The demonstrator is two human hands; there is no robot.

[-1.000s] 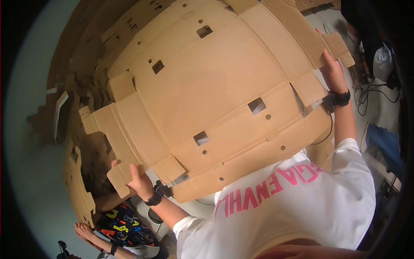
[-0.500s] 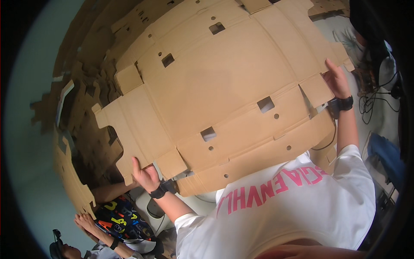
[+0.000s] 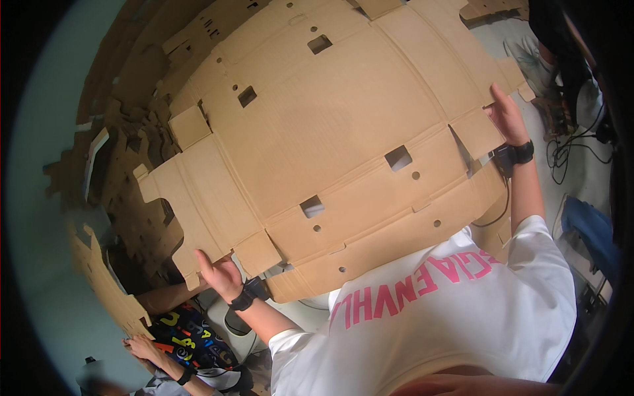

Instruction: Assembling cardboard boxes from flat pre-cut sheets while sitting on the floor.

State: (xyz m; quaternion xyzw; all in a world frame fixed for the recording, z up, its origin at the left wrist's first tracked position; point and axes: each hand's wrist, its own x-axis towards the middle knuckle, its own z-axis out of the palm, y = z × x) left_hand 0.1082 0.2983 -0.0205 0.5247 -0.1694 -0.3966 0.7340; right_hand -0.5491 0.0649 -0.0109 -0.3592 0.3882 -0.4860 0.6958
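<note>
A large flat cardboard box blank spans the view in front of me, with crease lines, round holes and rectangular cut-outs. My left hand grips its near left edge, thumb on top and fingers hidden beneath. At the right edge, my right hand holds the sheet the same way, its thumb on the upper face. Each wrist carries a black band. The sheet is held up close to my chest, tilted, and hides most of what lies below it.
More cut cardboard sheets are piled at the left. Two people are nearby at lower left; one hand touches another cardboard piece. Black cables lie on the floor at right, near blue cloth.
The box blank has shifted slightly left, with both my hands still on it. At lower left, the other person's cardboard piece and hands have moved a little downward.
</note>
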